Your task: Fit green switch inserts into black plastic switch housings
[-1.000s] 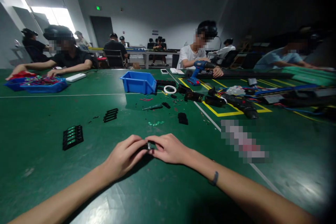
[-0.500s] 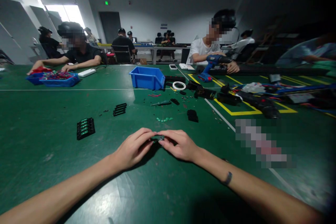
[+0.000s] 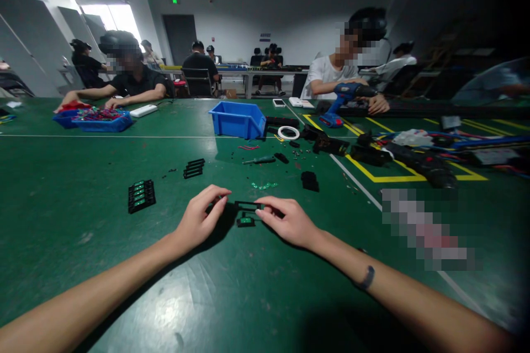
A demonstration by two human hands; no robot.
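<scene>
**A:** Green table top [image 3: 62, 220] all round you; what lies on it near your hands?

**B:** To my left a black slotted block [image 3: 141, 196], well apart. Beyond it is a small stack of black strips [image 3: 194, 168]; straight ahead, a scatter of green bits [image 3: 264, 185], a screwdriver [image 3: 259, 160] and a blue bin [image 3: 238, 118]. To my right sits a black block [image 3: 309, 181], near but not touching; farther off, a white ring [image 3: 289, 132] and a blue drill [image 3: 337, 103] by a co-worker's hand [image 3: 377, 103].

**A:** Does any of it crowd the work?

**B:** The green bits are closest, near my fingertips; the rest sits well back. What blocks the view is my own left hand [image 3: 201, 219]; its curled fingers hide whatever lies beneath them.

**A:** And the piece itself?

**B:** A thin black frame [image 3: 247, 205], a narrow open rectangle, lying flat and low over the table between my two hands. Just nearer me, a small black part with a green face [image 3: 245, 222] lies on the table, apart from both hands.

**A:** Your grip?

**B:** My right hand [image 3: 290, 223] pinches the frame's right end between thumb and forefinger. My left has thumb and forefinger drawn close together beside the frame's left end; whether they nip anything I cannot tell.
</scene>
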